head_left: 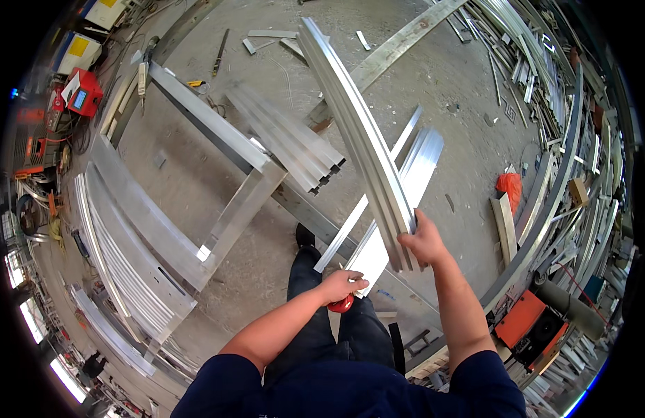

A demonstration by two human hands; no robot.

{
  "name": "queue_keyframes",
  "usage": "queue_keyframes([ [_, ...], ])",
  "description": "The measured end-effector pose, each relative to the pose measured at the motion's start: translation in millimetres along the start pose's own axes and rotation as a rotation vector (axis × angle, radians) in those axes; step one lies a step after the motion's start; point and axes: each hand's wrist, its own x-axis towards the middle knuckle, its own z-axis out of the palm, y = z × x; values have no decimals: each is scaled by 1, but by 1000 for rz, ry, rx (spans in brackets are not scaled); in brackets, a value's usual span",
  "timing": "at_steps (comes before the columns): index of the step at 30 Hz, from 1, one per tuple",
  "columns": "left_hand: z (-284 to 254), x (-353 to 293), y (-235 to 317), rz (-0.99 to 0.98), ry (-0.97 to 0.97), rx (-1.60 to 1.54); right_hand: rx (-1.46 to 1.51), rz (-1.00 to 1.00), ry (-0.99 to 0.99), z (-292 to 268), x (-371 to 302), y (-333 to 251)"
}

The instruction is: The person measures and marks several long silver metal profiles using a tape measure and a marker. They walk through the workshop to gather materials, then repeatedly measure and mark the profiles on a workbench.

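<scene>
My right hand (423,240) grips the near end of a long, ribbed aluminium profile (357,132), thumb across its face. The profile slants up and away to the far left, raised over the floor. My left hand (343,287) is closed at the near end of a bright, flat aluminium profile (407,188). Below its fingers shows a small rounded red object (341,304), mostly covered by the hand, so its kind is unclear. A thin aluminium strip (350,226) lies alongside the flat profile. Left of them, several ribbed profiles (288,139) rest side by side.
A metal frame (242,209) stands at left, beside stacked aluminium profiles (138,265). A red machine with a screen (82,94) is at the far left. Scrap lengths (531,56) pile up at far right, near an orange bag (508,187) and an orange-black machine (531,329).
</scene>
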Motion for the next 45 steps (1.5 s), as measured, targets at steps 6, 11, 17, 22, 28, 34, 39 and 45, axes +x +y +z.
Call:
queue_keyframes([
  [6, -22, -17, -21, -69, -3, -129, -536, -130, -46, 11, 59, -94],
  [11, -40, -32, -22, -57, -6, -147, -787, -264, 10, 36, 118, -136],
  [17, -48, -41, -36, 11, 48, -145, -911, -217, 3, 70, 161, -151],
  [22, -57, -54, -43, 45, 76, -119, -873, -223, 55, 111, 171, -173],
  [28, -77, -72, -32, -55, 40, -64, -703, -470, 449, 133, 193, -188],
  [34, -69, -68, -58, -28, 123, -175, -157, -320, 697, 101, 125, -77],
  [39, -65, -65, -64, -90, 116, -135, 27, 668, 365, 149, 36, 132],
  [45, -49, -55, -74, -195, 131, -45, 99, 1031, 62, 232, 6, 136],
])
